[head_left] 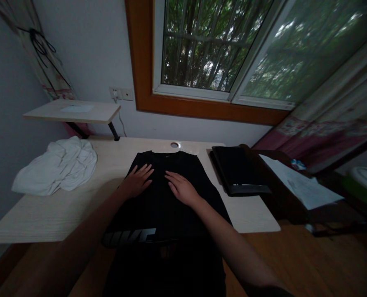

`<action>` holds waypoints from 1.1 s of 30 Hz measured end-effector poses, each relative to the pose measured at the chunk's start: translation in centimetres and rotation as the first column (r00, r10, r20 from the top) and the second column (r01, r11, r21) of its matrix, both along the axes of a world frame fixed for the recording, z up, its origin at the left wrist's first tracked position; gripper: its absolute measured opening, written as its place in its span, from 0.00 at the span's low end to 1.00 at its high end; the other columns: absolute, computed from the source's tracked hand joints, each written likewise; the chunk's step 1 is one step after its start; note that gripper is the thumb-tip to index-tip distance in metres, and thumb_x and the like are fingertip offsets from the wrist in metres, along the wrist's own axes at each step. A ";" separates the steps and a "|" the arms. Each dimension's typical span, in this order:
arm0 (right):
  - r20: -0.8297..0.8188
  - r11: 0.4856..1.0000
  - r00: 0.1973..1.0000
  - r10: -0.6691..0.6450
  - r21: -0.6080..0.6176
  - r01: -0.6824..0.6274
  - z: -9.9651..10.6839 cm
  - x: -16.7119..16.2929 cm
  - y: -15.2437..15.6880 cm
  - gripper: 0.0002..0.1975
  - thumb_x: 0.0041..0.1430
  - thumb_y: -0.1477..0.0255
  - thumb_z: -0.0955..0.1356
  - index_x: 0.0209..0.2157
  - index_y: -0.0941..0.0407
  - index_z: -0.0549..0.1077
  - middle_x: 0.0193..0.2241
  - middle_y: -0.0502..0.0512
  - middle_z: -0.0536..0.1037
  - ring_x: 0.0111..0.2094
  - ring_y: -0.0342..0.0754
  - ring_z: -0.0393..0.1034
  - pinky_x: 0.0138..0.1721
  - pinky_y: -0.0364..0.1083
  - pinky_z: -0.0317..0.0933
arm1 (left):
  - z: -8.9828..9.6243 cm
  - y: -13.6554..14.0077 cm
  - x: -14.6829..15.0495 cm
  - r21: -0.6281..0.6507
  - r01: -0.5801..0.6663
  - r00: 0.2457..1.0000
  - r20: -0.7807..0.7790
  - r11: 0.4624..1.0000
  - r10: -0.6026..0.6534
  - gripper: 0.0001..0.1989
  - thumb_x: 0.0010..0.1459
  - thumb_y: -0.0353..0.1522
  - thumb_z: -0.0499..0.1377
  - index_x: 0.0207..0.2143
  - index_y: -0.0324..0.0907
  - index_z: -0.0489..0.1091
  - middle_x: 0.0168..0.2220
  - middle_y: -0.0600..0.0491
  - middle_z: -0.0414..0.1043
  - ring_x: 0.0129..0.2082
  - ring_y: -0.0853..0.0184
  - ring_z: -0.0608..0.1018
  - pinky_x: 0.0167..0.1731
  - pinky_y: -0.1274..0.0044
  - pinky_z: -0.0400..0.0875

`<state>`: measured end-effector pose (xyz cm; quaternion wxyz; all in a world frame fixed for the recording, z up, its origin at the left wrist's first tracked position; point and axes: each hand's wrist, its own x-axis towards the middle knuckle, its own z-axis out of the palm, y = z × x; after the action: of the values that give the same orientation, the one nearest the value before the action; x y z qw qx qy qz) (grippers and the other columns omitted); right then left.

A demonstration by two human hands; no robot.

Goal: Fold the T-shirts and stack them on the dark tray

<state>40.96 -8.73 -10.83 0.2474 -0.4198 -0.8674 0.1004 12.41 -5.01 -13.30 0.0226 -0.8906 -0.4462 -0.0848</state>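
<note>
At the far left of my feed, one raised shelf [101, 111] carries one pale sheet [77, 108], and one crumpled white cloth [59, 165] lies on the worktop [66, 214] just in front of it. Next comes the left hand [137, 180], palm down on the black shirt [160, 206]; its grip is slack, fingers outstretched and slightly spread, clasping nothing.

I count one such shirt, at mid-worktop, neckline towards the window [202, 62] and body running back to the wearer, so its long axis lies front to back. It looks plain, dark and fairly smooth, with one small label [168, 156] inside the collar. Down at the near edge I see pale lettering [134, 236], but cannot tell whether it belongs to this shirt or the wearer's dark clothing.

The right hand [182, 187] rests flat on the shirt too, fingers extended, its grip likewise holding nothing. To its right lies one flat black case [239, 169], then one large white sheet [297, 181] beyond the worktop.
</note>
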 end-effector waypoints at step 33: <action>0.425 0.915 0.847 -0.318 -0.096 0.392 -2.1 7.8 5.6 0.34 0.75 0.54 0.51 0.74 0.56 0.50 0.75 0.56 0.44 0.75 0.53 0.38 0.73 0.61 0.36 | 0.0 5.4 -3.8 -0.039 0.011 0.999 -0.050 0.999 -0.013 0.33 0.72 0.50 0.41 0.74 0.51 0.47 0.75 0.50 0.44 0.75 0.55 0.50 0.70 0.52 0.47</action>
<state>48.72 -3.17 -12.94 0.0400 -0.6055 -0.7937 0.0421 8.58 0.42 -13.31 0.0159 -0.8954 -0.4416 -0.0539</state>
